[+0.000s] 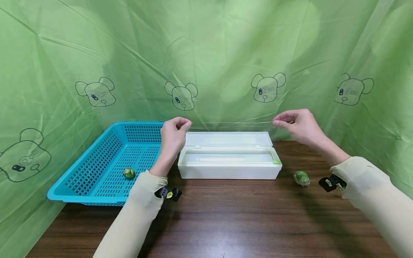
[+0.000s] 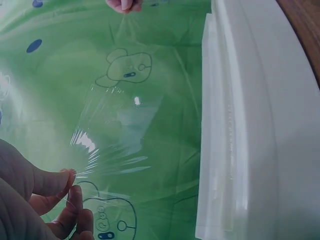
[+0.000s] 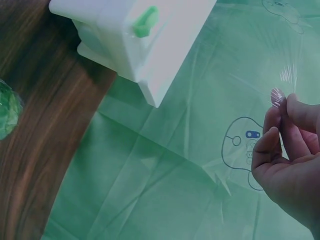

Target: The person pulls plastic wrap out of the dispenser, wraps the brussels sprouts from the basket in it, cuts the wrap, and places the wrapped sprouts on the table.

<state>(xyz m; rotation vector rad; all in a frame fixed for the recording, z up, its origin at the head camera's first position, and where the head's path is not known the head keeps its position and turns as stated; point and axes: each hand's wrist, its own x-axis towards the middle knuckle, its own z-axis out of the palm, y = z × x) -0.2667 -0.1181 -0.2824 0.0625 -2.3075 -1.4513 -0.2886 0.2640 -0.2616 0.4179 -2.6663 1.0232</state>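
A clear sheet of plastic wrap (image 2: 88,142) is stretched between both hands, above and behind the white wrap dispenser (image 1: 229,172). My left hand (image 1: 173,136) pinches one corner between thumb and fingers, and creases fan out from that grip in the left wrist view. At the other corner, my right hand (image 1: 301,125) pinches the film, whose bunched end shows at the fingertips in the right wrist view. The dispenser's lid (image 1: 227,139) stands raised at the back, with a roll visible inside. A green slider (image 3: 146,22) sits at its right end.
A blue perforated basket (image 1: 87,157) stands on the left with a Brussels sprout (image 1: 129,173) in it. Another sprout (image 1: 302,178), with clear film around it, lies on the wooden table (image 1: 232,218) below my right forearm. Green printed sheeting (image 1: 222,64) hangs behind.
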